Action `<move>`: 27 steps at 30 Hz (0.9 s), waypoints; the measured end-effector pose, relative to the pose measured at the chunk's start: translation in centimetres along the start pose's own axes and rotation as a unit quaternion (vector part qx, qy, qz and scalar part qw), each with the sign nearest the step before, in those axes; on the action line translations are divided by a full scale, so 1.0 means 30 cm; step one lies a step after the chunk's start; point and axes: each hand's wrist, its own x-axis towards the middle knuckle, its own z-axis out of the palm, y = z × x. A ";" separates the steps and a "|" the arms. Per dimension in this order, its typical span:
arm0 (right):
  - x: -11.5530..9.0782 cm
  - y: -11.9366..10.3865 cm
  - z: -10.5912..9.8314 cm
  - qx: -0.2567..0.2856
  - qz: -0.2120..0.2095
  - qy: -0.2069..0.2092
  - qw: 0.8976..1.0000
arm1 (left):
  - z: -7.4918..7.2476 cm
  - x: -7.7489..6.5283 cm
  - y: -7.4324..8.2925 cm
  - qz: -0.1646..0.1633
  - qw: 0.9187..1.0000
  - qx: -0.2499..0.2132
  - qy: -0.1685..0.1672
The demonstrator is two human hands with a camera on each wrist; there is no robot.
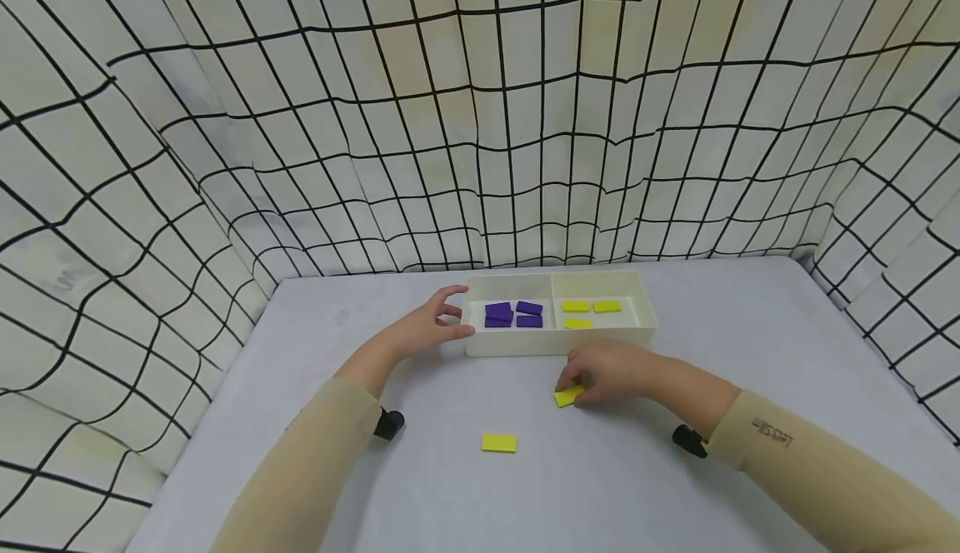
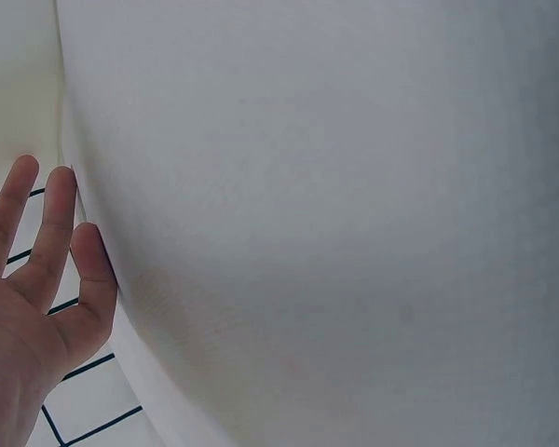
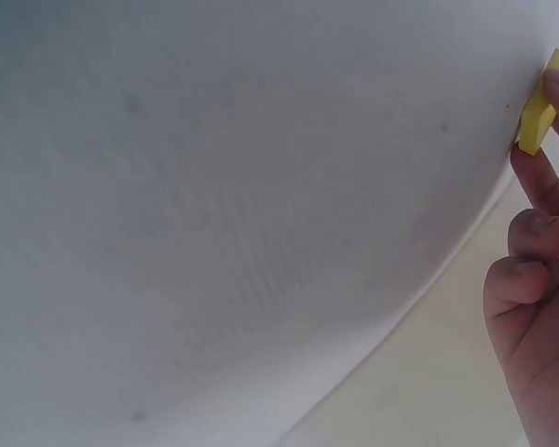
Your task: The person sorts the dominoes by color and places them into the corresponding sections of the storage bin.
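My right hand [image 1: 615, 370] pinches a yellow rectangular block [image 1: 567, 396] between thumb and fingertips, just in front of the white two-compartment box [image 1: 517, 345]. The right wrist view shows that same block [image 3: 540, 107] at the fingertips, tilted, with the other fingers curled in. At the box's left end is my left hand [image 1: 420, 328], its fingers spread and loosely bent, fingertips and thumb right at the wall. Several purple blocks [image 1: 529, 308] lie in the box's left compartment, two of them overlapping. Three yellow blocks [image 1: 607, 306] lie in the right one.
Another yellow block [image 1: 498, 443] lies flat on the white table [image 1: 420, 486], nearer to me and left of my right hand. A black net [image 1: 480, 149] over pale panels stands around the table's back and sides. Dark wrist devices [image 1: 389, 425] sit under both sleeves.
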 end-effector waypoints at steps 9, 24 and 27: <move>-0.014 0.001 -0.009 0.023 0.006 0.002 1.000 | 0.001 0.002 0.001 0.002 1.000 -0.003 0.001; -0.063 0.068 -0.179 0.099 0.007 0.048 0.994 | 0.001 0.003 0.004 0.002 1.000 -0.003 0.000; -0.069 0.087 -0.215 0.109 0.019 0.051 0.993 | 0.000 0.001 0.005 -0.001 1.000 -0.005 -0.001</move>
